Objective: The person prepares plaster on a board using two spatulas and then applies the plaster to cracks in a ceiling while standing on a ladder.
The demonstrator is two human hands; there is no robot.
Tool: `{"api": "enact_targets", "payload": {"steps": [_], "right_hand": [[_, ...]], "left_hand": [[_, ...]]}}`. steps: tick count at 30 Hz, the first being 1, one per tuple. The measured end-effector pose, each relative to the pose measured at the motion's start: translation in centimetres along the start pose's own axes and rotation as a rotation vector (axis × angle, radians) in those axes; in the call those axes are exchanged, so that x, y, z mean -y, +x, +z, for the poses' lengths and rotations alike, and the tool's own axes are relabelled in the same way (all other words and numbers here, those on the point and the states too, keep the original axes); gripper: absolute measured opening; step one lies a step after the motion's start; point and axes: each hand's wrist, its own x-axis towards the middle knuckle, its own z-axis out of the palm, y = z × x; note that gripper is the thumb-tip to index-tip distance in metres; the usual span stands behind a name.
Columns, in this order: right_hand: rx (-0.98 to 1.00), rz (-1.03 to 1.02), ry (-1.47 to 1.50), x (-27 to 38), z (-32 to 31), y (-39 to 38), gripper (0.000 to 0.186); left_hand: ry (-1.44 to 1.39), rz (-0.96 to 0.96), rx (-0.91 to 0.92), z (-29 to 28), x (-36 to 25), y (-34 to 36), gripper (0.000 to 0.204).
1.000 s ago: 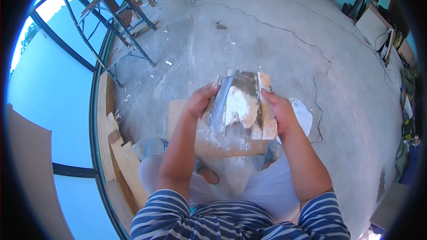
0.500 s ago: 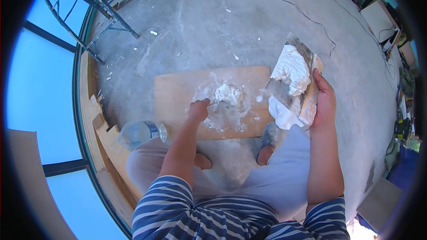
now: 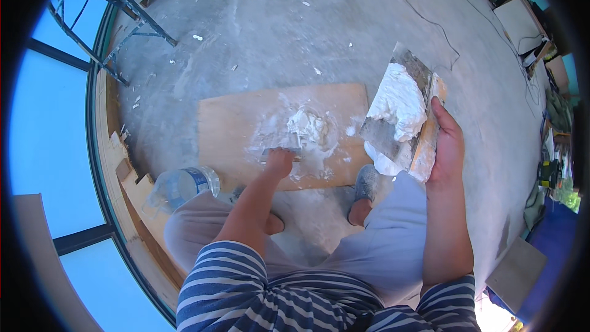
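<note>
My left hand [image 3: 281,163] is closed around a scraper [image 3: 268,154], whose thin flat blade lies low over the wooden board [image 3: 227,129]. Just beyond it sits a mound of wet white plaster [image 3: 307,125], with smears and powder spread around it. In my right hand [image 3: 448,141] is a flat metal trowel [image 3: 413,63] with a pale wooden edge, held raised and tilted above the board's right side. A thick heap of white plaster [image 3: 399,101] rests on its blade, and more plaster [image 3: 381,158] clings to its lower edge.
A clear plastic bottle [image 3: 178,189] lies by my left knee. Wood strips [image 3: 126,178] line the window at left, and a metal stepladder [image 3: 132,15] stands at far left. A cable [image 3: 424,18] crosses the concrete floor. Assorted clutter [image 3: 550,86] lines the right side.
My left hand has drawn the scraper back toward me, away from the mound, and turned its blade more crosswise. The plaster hanging below the trowel has shrunk from view. My view has shifted slightly.
</note>
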Motion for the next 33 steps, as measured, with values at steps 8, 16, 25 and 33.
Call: {"api": "enact_targets", "payload": {"steps": [8, 16, 25, 33], "right_hand": [[0.035, 0.033, -0.004, -0.2, 0.2, 0.3, 0.040], [-0.051, -0.020, -0.025, 0.1, -0.1, -0.1, 0.039], [-0.026, -0.095, -0.005, 0.6, -0.2, -1.3, 0.037], [-0.076, -0.086, -0.009, 0.8, -0.6, -1.0, 0.037]], "left_hand": [[-0.782, -0.181, 0.004, -8.1, 2.5, -1.3, 0.036], [-1.034, -0.092, -0.300, -19.8, -0.8, -3.7, 0.038], [-0.564, -0.402, -0.217, -3.1, -1.1, -4.2, 0.034], [-0.124, 0.156, -0.296, -0.1, -6.5, 1.2, 0.033]]}}
